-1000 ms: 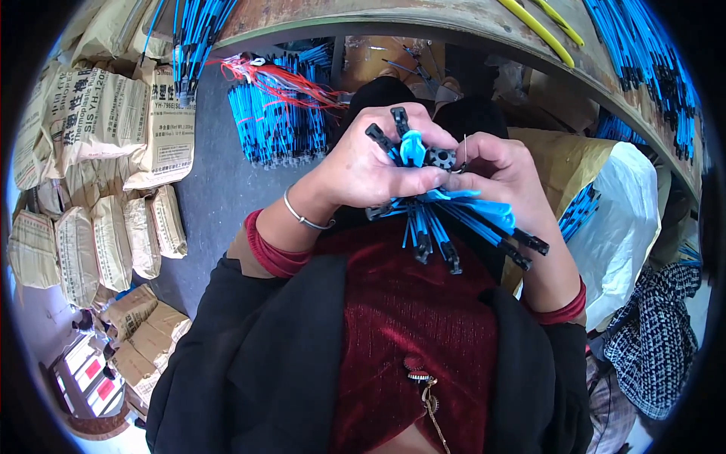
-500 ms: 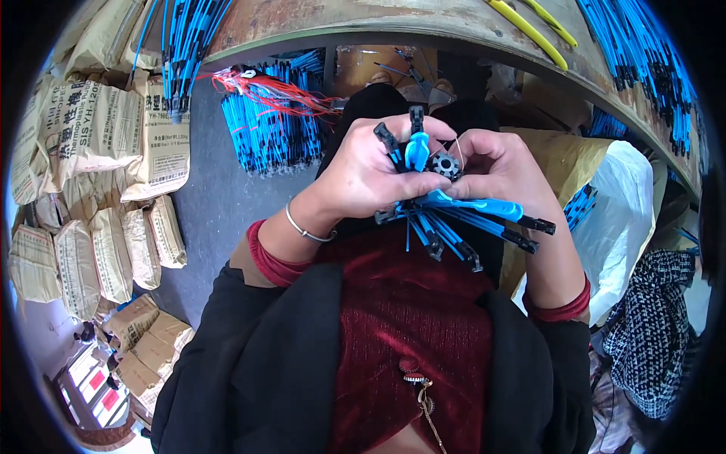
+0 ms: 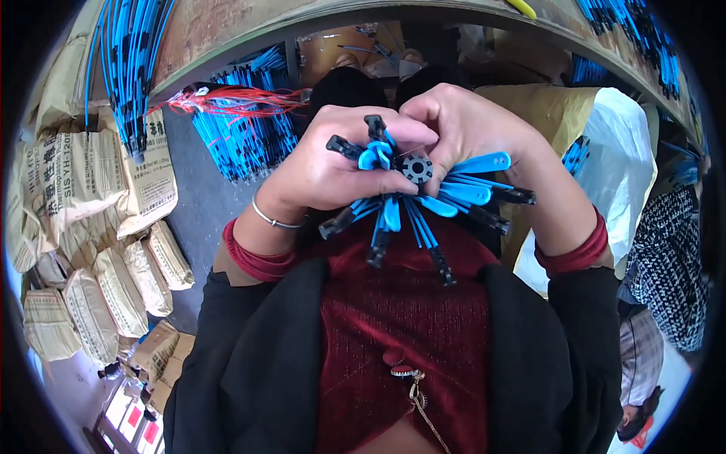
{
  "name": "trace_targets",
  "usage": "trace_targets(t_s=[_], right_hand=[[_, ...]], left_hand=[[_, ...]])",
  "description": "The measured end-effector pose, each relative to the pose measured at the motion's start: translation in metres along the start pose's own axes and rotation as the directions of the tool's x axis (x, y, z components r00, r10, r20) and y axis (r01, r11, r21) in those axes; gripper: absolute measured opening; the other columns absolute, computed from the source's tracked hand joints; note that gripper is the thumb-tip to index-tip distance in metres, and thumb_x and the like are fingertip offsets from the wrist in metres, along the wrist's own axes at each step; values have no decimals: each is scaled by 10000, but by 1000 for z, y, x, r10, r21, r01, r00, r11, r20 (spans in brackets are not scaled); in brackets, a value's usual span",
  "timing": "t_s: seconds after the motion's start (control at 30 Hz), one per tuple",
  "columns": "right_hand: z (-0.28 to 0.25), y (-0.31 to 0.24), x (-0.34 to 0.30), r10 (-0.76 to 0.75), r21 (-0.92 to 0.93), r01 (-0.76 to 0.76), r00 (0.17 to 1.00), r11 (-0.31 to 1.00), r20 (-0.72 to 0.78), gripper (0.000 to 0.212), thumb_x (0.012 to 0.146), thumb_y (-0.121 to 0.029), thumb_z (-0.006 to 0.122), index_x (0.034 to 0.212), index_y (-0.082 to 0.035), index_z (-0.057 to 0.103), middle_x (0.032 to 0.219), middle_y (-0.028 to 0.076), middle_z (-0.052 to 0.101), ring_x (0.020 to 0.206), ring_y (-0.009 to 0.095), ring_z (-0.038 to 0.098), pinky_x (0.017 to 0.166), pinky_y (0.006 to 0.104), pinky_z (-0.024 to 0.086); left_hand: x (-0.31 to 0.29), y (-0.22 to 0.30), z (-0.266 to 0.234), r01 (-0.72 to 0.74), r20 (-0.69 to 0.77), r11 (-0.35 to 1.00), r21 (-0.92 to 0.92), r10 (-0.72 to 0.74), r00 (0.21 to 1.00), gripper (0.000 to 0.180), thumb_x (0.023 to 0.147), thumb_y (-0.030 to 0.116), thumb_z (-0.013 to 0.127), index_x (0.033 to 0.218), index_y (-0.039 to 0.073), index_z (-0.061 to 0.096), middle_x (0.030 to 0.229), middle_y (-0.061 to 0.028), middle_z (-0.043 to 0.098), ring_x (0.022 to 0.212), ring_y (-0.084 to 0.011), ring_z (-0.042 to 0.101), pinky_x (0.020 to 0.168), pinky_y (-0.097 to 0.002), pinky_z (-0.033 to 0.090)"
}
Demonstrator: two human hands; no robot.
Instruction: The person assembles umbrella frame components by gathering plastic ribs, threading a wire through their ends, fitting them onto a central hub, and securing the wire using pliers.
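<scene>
Above my lap, a round black hub [image 3: 417, 169] with a notched rim and a centre hole faces up between my hands. Blue ribs [image 3: 469, 194] with black jointed ends fan out around it, like umbrella ribs. My left hand [image 3: 340, 160] is closed round some of the ribs, thumb and forefinger at the hub's left side. My right hand [image 3: 470, 127] pinches at the hub's right edge, where a thin wire seems to run between the fingers. Its fingertips partly hide the wire. More ribs hang below, towards my red top.
A wooden bench [image 3: 249, 41] curves across the far side, with blue rib bundles [image 3: 134, 76] at its left. Below it lie more bundles [image 3: 246, 136] and red strands [image 3: 234, 100]. Paper sacks [image 3: 83, 178] line the left. A white sack [image 3: 605, 163] stands right; another person [image 3: 639, 363] is lower right.
Both hands and the hub have shifted slightly left and down in view. The hub now faces up more fully, and the ribs spread wider below it. The view has turned a little.
</scene>
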State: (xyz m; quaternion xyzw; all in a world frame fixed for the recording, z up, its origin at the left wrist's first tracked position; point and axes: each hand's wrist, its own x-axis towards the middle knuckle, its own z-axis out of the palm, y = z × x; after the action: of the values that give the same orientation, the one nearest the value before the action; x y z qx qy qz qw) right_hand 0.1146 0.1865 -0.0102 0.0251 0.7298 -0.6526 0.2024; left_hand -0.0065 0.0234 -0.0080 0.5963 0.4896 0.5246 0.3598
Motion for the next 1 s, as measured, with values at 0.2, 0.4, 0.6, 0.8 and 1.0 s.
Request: trace_targets(t_s=[0.2, 0.4, 0.6, 0.8, 1.0], right_hand=[[3, 1, -5, 1, 9, 0, 994, 1000, -105, 565, 456, -75, 850, 946, -6, 577, 893, 44, 610, 835, 107, 569, 707, 254, 468], [24, -12, -12, -304, -279, 290, 952, 915, -9, 534, 571, -101, 787, 1026, -4, 525, 886, 88, 611, 846, 191, 582, 766, 317, 457], [39, -7, -26, -125, -44, 119, 978, 992, -169, 626, 540, -25, 769, 1117, -17, 527, 1050, 81, 574, 1010, 200, 544, 939, 321, 397], [57, -1, -21, -88, 68, 127, 908, 990, -409, 706, 542, -30, 765, 1183, -12, 468, 1058, 78, 580, 1025, 176, 537, 946, 317, 391], [66, -12, -17, -98, -47, 86, 859, 995, -502, 702, 556, -45, 764, 1186, 2, 459, 1041, 96, 589, 1028, 189, 546, 920, 312, 413]], left_hand=[[5, -2, -10, 70, -1, 997, 11, -70, 998, 455, 609, 158, 805, 1019, 49, 639, 886, -99, 614, 793, -226, 593, 718, -290, 475], [20, 25, -17, -265, 185, 846, 462, 200, 962, 598, 590, 238, 817, 1100, 15, 599, 1108, -128, 540, 896, -205, 584, 808, -315, 453], [-10, 18, -17, -133, 46, 931, 341, 124, 991, 587, 651, 230, 790, 1140, -5, 564, 1082, -128, 560, 877, -190, 581, 813, -315, 454], [-64, 42, 9, 214, -315, 977, -10, -206, 926, 355, 760, 33, 654, 1101, -11, 567, 1001, -134, 601, 932, -236, 609, 847, -314, 463], [-52, 27, 30, 273, -401, 925, 264, -152, 903, 308, 677, 79, 744, 949, 10, 617, 893, -100, 618, 774, -205, 612, 709, -284, 483]])
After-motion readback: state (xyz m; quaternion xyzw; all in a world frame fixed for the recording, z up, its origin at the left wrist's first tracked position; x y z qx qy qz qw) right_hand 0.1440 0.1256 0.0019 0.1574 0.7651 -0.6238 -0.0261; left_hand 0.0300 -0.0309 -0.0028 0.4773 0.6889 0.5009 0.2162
